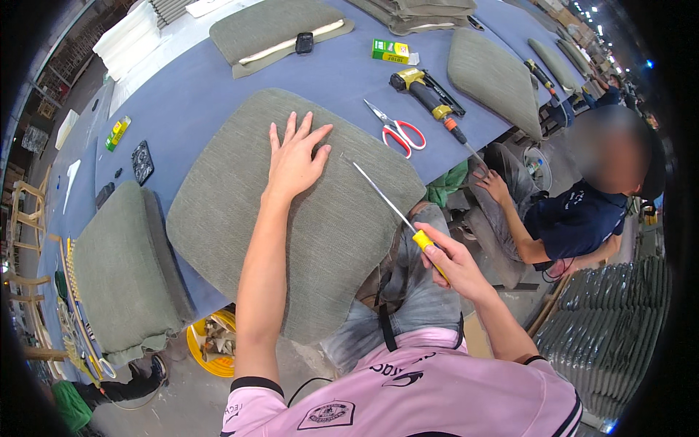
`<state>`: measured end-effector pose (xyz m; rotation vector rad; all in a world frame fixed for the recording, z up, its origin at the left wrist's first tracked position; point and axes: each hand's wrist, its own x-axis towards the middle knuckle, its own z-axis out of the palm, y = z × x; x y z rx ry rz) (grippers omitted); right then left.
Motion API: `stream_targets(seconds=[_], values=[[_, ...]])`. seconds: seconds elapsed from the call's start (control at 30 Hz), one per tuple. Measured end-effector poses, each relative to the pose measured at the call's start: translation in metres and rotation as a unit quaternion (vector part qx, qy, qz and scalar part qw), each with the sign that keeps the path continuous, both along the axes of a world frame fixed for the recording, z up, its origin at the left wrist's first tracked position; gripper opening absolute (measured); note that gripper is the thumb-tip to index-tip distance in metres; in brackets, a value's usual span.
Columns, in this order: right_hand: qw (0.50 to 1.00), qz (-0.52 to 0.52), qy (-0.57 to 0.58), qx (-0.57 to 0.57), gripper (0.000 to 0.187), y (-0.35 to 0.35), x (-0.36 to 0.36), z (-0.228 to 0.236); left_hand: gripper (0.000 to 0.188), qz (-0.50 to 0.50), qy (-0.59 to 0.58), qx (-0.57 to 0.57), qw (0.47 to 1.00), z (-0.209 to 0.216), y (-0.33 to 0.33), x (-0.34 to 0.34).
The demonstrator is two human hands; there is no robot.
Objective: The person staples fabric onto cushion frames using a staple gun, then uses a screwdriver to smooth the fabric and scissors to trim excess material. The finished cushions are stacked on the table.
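A large grey-green fabric cushion (240, 175) lies in front of me, partly over the table's near edge. My left hand (295, 164) rests flat on its upper part with fingers spread. In my right hand (455, 264) is a screwdriver (424, 239) with a yellow handle and a long thin metal shaft. The shaft slants up to the left across the cushion, and its tip is close to the fabric, right of my left hand. Whether the tip touches the cloth I cannot tell. Scissors with red and white handles (399, 135) lie just beyond the cushion.
A yellow and black staple gun (428, 91) with a hose lies at the far right. Small green-yellow boxes (391, 51), a black phone (143, 162) and more cushions (120, 269) are around the blue table (182, 109). A co-worker (582, 218) sits at my right. A yellow bin (195, 346) stands below.
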<state>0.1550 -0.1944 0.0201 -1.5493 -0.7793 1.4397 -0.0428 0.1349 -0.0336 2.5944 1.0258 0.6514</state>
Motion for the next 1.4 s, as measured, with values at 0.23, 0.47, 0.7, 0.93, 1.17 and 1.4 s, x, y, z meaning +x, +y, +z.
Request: stream_targets(seconds=[0.23, 0.47, 0.7, 0.93, 1.17, 1.4], values=[[0.986, 0.051, -0.157, -0.015, 0.049, 0.017, 0.009, 0.017, 0.046, 0.009, 0.009, 0.008, 1.000, -0.003, 0.002, 0.000], [0.952, 0.125, -0.279, -0.019, 0.049, 0.037, 0.026, 0.050, 0.045, 0.015, 0.020, 0.016, 1.000, -0.003, 0.003, 0.000], [0.989, 0.088, -0.057, -0.104, 0.052, 0.046, 0.043, 0.063, 0.045, 0.013, 0.010, 0.014, 1.000, -0.005, 0.003, 0.002], [0.968, 0.000, 0.200, -0.153, 0.057, 0.039, 0.035, 0.040, 0.044, 0.029, 0.016, 0.018, 0.999, -0.007, 0.001, 0.006], [0.759, 0.124, -0.626, 0.131, 0.061, 0.025, 0.033, -0.047, 0.043, 0.033, -0.002, 0.002, 0.999, -0.003, 0.006, 0.015], [0.920, 0.150, -0.354, 0.072, 0.054, 0.026, 0.044, 0.014, 0.052, 0.073, 0.000, -0.037, 0.997, 0.004, 0.002, 0.014]])
